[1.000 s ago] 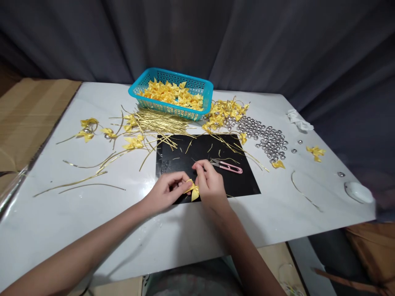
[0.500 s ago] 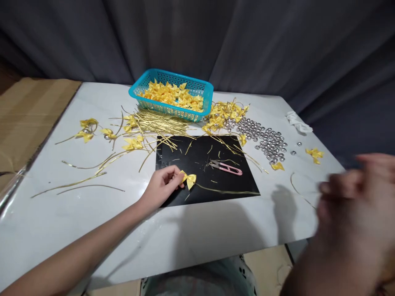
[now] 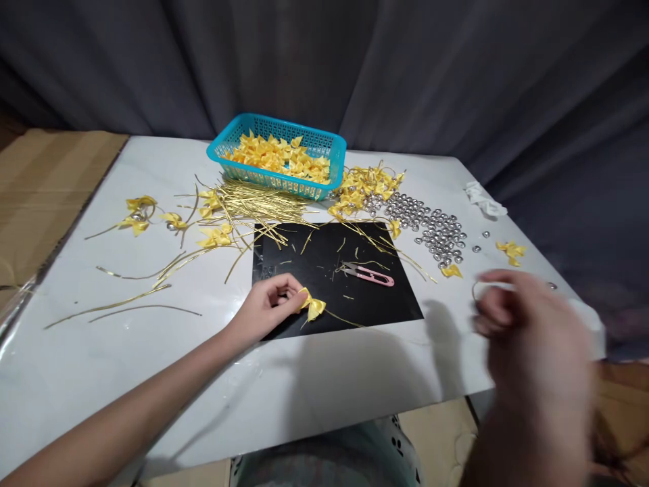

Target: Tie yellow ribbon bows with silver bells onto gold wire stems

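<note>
My left hand [image 3: 276,301] pinches a yellow ribbon bow [image 3: 313,308] over the black mat [image 3: 385,308]. A thin gold cord [image 3: 345,318] trails from the bow to the right. My right hand [image 3: 522,318] is raised above the table's right side, blurred, with its fingers curled in; what they hold, if anything, is hidden. Pink-handled thread snips [image 3: 372,275] lie on the mat among short gold scraps. Beyond the mat are a pile of gold cords [image 3: 258,201] and many silver beads [image 3: 441,230].
A blue plastic basket [image 3: 337,152] of yellow bows stands at the back. Bows with cords [image 3: 368,182] are heaped to its right. More bows [image 3: 215,235] and loose cords [image 3: 132,306] lie on the left. A crumpled white cloth [image 3: 484,199] is near the right edge; a dark curtain [image 3: 405,74] hangs behind.
My right hand has moved left and slightly down from the far right. The bow in my left hand has tilted a little, and less of its trailing cord shows. The view has shifted slightly.
</note>
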### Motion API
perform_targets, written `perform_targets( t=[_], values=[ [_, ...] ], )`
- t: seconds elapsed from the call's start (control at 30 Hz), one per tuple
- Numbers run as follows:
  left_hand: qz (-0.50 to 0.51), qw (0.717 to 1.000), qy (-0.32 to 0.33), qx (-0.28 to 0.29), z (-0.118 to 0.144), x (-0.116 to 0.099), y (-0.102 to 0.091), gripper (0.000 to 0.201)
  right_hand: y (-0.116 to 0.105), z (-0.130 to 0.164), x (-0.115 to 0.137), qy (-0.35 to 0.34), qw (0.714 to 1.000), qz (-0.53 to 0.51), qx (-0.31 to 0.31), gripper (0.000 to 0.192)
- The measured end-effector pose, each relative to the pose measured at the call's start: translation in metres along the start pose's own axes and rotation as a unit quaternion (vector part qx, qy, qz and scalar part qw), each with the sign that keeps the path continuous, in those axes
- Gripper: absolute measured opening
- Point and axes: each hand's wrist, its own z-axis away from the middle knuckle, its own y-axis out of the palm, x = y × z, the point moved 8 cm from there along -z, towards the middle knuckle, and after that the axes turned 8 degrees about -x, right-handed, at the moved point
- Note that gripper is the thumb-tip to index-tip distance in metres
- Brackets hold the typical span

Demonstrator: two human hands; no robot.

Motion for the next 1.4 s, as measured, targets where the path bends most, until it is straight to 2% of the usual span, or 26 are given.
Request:
perform_targets(
  t=[0.03, 0.07, 0.13, 0.23, 0.33, 0.47, 0.77, 0.87, 0.93, 0.97, 1.0, 1.1, 1.17, 1.23, 1.3, 1.4],
  values=[
    [0.009, 1.000, -0.005, -0.004, 0.000, 0.001, -0.001, 0.020, 0.022, 0.010, -0.012, 0.049, 0.998, -0.004, 0.027, 0.026],
    [0.020, 1.000, -0.009, -0.008, -0.001, 0.001, -0.002, 0.020, 0.048, 0.023, -0.023, 0.090, 0.992, 0.003, 0.085, 0.029],
    [0.049, 0.999, -0.012, -0.017, -0.002, 0.001, -0.003, 0.019, 0.093, 0.047, -0.042, 0.132, 0.976, 0.020, 0.173, 0.029],
    [0.086, 0.996, -0.015, -0.024, -0.003, 0.000, -0.005, 0.020, 0.128, 0.067, -0.056, 0.146, 0.962, 0.005, 0.231, 0.031],
    [0.080, 0.996, -0.003, -0.024, -0.004, -0.003, -0.005, 0.022, 0.135, 0.071, -0.063, 0.152, 0.959, 0.029, 0.239, 0.030],
    [0.041, 0.999, 0.019, -0.027, -0.003, -0.006, -0.006, 0.015, 0.135, 0.072, -0.064, 0.154, 0.957, 0.052, 0.240, 0.028],
    [-0.036, 0.997, 0.063, -0.027, -0.001, -0.007, -0.003, 0.014, 0.135, 0.071, -0.065, 0.138, 0.962, 0.042, 0.230, 0.026],
    [-0.065, 0.994, 0.074, -0.057, -0.003, -0.006, -0.009, 0.016, 0.123, 0.065, -0.059, 0.170, 0.949, -0.001, 0.264, 0.029],
    [-0.090, 0.989, 0.074, -0.088, -0.005, -0.004, -0.016, 0.017, 0.101, 0.055, -0.047, 0.190, 0.942, -0.031, 0.276, 0.031],
    [-0.107, 0.986, 0.075, -0.102, -0.005, -0.004, -0.020, 0.017, 0.085, 0.046, -0.038, 0.194, 0.944, -0.046, 0.263, 0.031],
    [-0.131, 0.982, 0.078, -0.116, -0.006, -0.004, -0.023, 0.017, 0.065, 0.035, -0.028, 0.184, 0.953, -0.056, 0.235, 0.030],
    [-0.245, 0.950, 0.111, -0.158, -0.004, -0.010, -0.032, 0.017, -0.004, 0.000, 0.002, 0.108, 0.988, -0.074, 0.083, 0.030],
    [-0.327, 0.919, 0.122, -0.183, -0.003, -0.015, -0.037, 0.017, -0.042, -0.013, 0.019, 0.035, 0.994, -0.102, -0.019, 0.026],
    [-0.388, 0.893, 0.115, -0.198, -0.004, -0.016, -0.041, 0.018, -0.065, -0.014, 0.027, -0.022, 0.987, -0.119, -0.103, 0.023],
    [-0.423, 0.873, 0.127, -0.208, -0.003, -0.020, -0.042, 0.022, -0.069, -0.009, 0.026, -0.051, 0.980, -0.120, -0.150, 0.018],
    [-0.410, 0.856, 0.217, -0.228, 0.005, -0.035, -0.036, 0.032, -0.039, 0.009, 0.013, -0.055, 0.980, -0.130, -0.138, 0.010]
  ],
)
